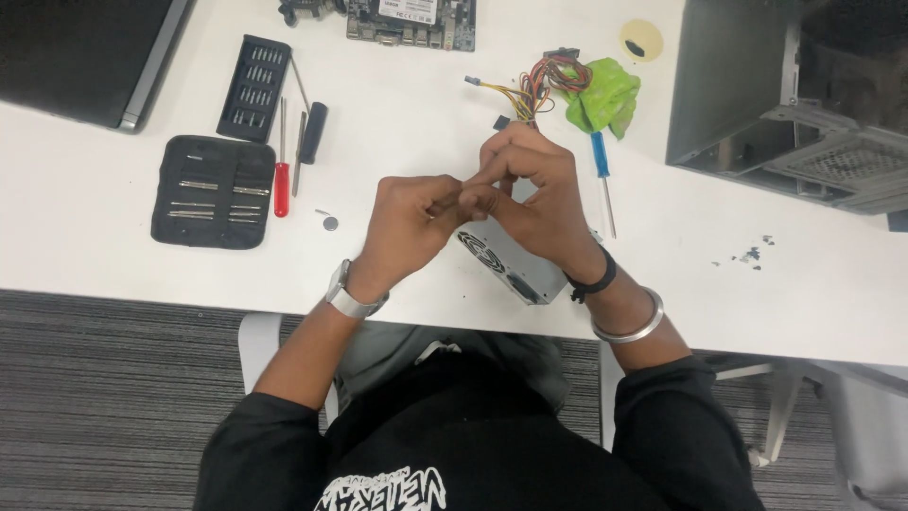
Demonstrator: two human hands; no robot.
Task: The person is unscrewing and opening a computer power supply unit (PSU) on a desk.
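Where the hands meet, whatever they pinch is too small to make out: left hand (409, 220) and right hand (530, 194) press fingertips together, clenched, contents cannot tell. They hide most of the grey metal power supply box (506, 260) on the white tabletop (113, 255); its fan grille faces up, long axis running diagonally toward the bundle of coloured wires (534, 90). Blue-handled screwdriver (602, 175) lies just beside.

power supply box (515, 268): dull grey metal | table (397, 114): smooth matt white | tool pouch (213, 192): black cloth
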